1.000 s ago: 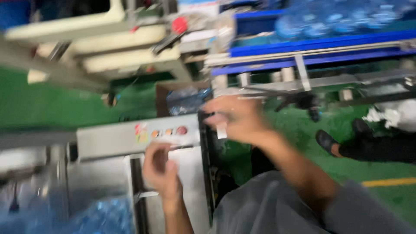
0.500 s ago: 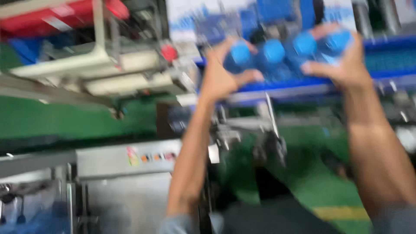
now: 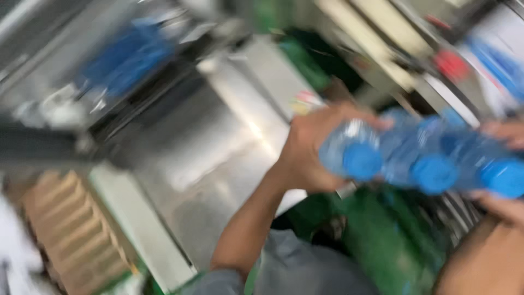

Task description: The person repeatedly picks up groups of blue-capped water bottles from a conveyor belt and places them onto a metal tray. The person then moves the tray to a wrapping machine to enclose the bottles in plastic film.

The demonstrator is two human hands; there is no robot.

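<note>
Factory floor, green underfoot, with a brushed steel machine housing [image 3: 218, 153] filling the middle of a heavily blurred view. A stack of brown cardboard [image 3: 71, 229] lies well away from the fingers, at lower left. The left hand [image 3: 311, 147] is wrapped around one end of a row of clear bottles [image 3: 415, 153] with blue caps, fingers curled closed on it. The right hand [image 3: 505, 164] clasps the opposite end, fingers above and below. Whether the bottles hold anything cannot be told.
</note>
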